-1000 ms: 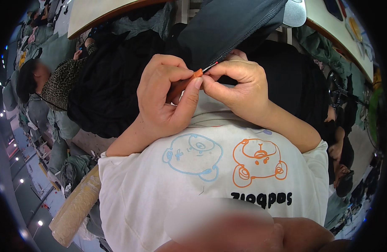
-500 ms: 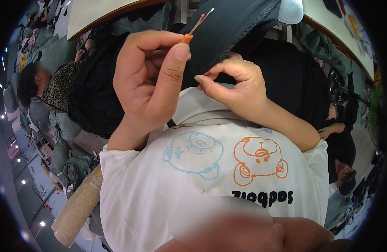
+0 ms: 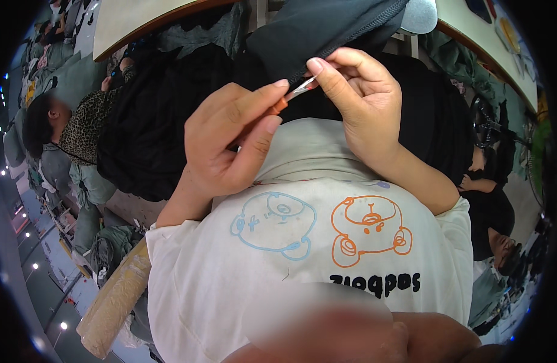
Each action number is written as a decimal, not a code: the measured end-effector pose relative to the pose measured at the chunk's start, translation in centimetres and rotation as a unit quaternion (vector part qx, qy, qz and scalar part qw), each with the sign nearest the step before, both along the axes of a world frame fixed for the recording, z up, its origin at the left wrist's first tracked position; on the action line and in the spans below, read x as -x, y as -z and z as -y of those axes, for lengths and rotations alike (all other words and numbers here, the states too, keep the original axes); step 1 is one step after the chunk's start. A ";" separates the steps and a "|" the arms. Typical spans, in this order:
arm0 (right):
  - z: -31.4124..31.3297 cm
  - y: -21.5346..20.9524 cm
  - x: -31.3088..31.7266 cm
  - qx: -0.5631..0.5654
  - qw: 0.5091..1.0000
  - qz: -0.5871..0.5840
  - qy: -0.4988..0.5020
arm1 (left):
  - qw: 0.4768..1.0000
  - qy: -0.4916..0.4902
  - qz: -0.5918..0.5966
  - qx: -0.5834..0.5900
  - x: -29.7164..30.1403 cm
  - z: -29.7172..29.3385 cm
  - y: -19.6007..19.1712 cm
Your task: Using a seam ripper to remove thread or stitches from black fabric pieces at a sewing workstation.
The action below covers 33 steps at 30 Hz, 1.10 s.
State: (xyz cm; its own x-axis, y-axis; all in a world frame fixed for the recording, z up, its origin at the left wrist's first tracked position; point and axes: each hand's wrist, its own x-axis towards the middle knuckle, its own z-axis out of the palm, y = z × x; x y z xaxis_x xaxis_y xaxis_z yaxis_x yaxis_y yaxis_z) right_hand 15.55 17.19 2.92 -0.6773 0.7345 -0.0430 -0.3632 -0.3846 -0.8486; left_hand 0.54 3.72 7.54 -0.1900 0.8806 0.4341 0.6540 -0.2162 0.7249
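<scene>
My left hand [image 3: 227, 136] is closed around a seam ripper [image 3: 279, 106] with an orange handle. Its metal fork and red ball tip point up and right at the edge of a dark garment [image 3: 314, 30]. Pinched between the thumb and fingers of my right hand [image 3: 372, 100] is the garment's edge, beside a ridged overlocked seam [image 3: 366, 31]. The fork lies close below my right fingertips, and a small whitish bit shows there, too small to make out. The garment hangs from above down to my lap, over black cloth [image 3: 151, 121].
Pale tabletops stand at the upper left [image 3: 142, 24] and upper right [image 3: 490, 51]. A rounded grey metal piece [image 3: 419, 15] is at the right table's edge. One person [image 3: 88, 130] sits at left, another [image 3: 493, 206] at right. A plastic-wrapped roll [image 3: 115, 302] leans at lower left.
My left hand has lowered the seam ripper and turned its fork onto the garment's edge. My right hand has moved up and right along the edge, still pinching.
</scene>
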 end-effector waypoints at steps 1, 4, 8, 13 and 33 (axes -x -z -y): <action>0.0 0.1 -0.2 -0.013 1.000 0.007 -0.003 | 1.000 0.001 -0.013 0.003 -0.2 -0.1 0.2; -0.1 0.3 -0.8 -0.045 0.999 0.027 -0.012 | 0.998 -0.002 -0.052 0.026 -0.4 0.3 0.8; 0.0 0.3 -1.1 -0.082 0.995 0.046 -0.018 | 0.996 0.004 -0.074 0.052 -0.4 0.8 0.7; 0.1 0.2 -1.4 -0.106 0.992 0.055 -0.026 | 0.996 -0.002 -0.074 0.047 -0.8 0.7 1.2; -0.6 0.3 -1.3 -0.347 0.934 0.081 0.026 | 0.996 -0.037 -0.061 -0.050 -2.3 -2.1 1.5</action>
State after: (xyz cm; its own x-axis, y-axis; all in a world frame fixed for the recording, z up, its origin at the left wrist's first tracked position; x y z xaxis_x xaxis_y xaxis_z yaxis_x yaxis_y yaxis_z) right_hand 16.83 17.78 2.61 -0.6659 0.6551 0.3571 -0.2112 0.2936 -0.9323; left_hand 2.85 5.79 6.00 -0.1927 0.8177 0.5425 0.7529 -0.2314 0.6162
